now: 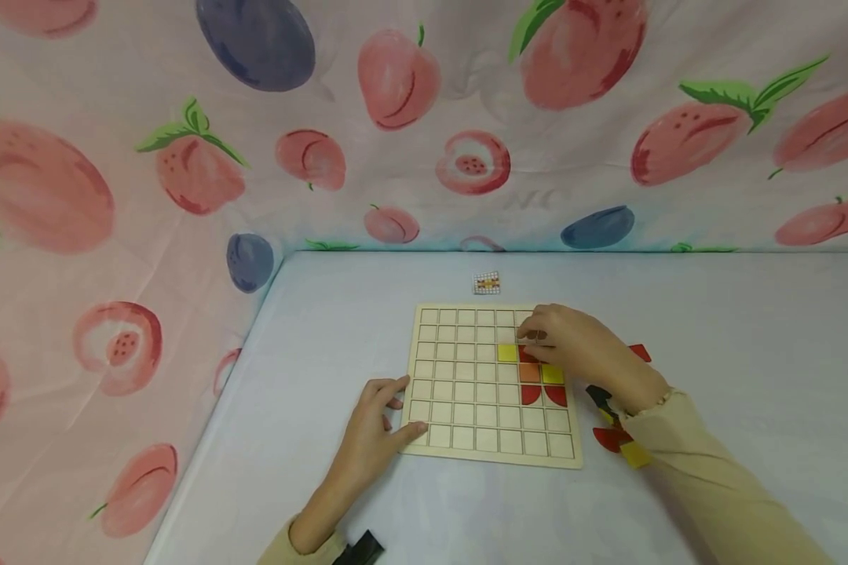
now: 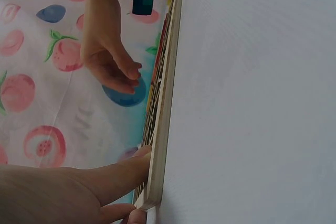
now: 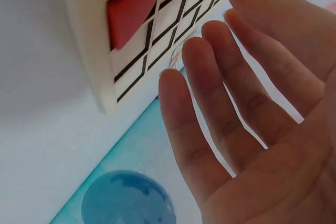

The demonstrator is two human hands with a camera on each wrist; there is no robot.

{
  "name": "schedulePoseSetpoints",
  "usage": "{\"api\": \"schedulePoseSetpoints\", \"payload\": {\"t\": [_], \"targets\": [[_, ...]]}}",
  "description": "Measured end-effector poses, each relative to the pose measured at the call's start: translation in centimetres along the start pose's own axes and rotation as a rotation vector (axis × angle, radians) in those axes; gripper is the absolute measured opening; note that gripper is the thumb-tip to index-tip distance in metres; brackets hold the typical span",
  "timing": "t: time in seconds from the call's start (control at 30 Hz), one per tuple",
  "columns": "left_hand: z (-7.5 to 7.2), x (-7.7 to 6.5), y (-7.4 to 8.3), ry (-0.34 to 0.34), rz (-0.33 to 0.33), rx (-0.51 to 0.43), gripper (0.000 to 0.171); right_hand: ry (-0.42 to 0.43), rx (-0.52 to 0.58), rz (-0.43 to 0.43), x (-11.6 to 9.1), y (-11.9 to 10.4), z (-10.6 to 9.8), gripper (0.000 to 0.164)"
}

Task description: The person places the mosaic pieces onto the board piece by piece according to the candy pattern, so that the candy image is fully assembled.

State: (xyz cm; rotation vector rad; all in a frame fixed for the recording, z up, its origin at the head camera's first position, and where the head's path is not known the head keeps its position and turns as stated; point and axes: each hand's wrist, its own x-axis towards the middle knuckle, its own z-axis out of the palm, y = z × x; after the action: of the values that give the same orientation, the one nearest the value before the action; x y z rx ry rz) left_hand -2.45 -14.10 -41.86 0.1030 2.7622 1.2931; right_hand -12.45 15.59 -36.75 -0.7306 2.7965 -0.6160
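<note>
A pale wooden grid board point(image 1: 444, 391) lies on the table in the head view. My left hand point(image 1: 369, 428) is at its left side, thumb on the board and another fingertip at the edge. My right hand point(image 1: 572, 337) is over the board's upper right part, fingers slightly bent. In the right wrist view those fingers point(image 3: 178, 98) are spread apart and hold nothing. Below them on the grid are a yellow square tile point(image 1: 507, 353), a partly covered red tile point(image 1: 526, 355), an orange square point(image 1: 530, 373), another yellow square point(image 1: 553, 374) and two rounded red tiles point(image 1: 531, 394).
Loose red, yellow and dark tiles point(image 1: 634, 453) lie right of the board, partly under my right forearm. A small patterned card point(image 1: 486, 282) lies behind the board. Fruit-printed cloth point(image 1: 396, 188) stands behind and to the left of the white table point(image 1: 311, 337).
</note>
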Motion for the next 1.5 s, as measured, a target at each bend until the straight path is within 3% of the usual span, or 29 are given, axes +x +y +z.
{"api": "schedulePoseSetpoints", "payload": {"t": [0.3, 0.67, 0.93, 1.23, 1.5], "targets": [[0.0, 0.0, 0.1, 0.001, 0.002, -0.004, 0.066, 0.038, -0.026, -0.006, -2.1, 0.5, -0.8, 0.016], [-0.1, 0.0, 0.1, 0.001, -0.005, -0.01, 0.066, 0.04, -0.072, 0.078, -4.5, 1.4, -1.6, 0.02], [0.0, 0.0, 0.0, 0.002, 0.006, -0.004, 0.066, 0.047, -0.096, 0.076, -5.9, 2.4, -2.0, 0.021], [-0.1, 0.1, 0.0, -0.001, 0.003, -0.022, 0.067, -0.008, -0.081, 0.163, -7.7, 3.1, -2.1, 0.028], [-0.1, 0.0, 0.0, -0.002, -0.004, -0.024, 0.067, -0.01, -0.1, 0.167, -9.3, 4.3, -1.8, 0.031]]}}
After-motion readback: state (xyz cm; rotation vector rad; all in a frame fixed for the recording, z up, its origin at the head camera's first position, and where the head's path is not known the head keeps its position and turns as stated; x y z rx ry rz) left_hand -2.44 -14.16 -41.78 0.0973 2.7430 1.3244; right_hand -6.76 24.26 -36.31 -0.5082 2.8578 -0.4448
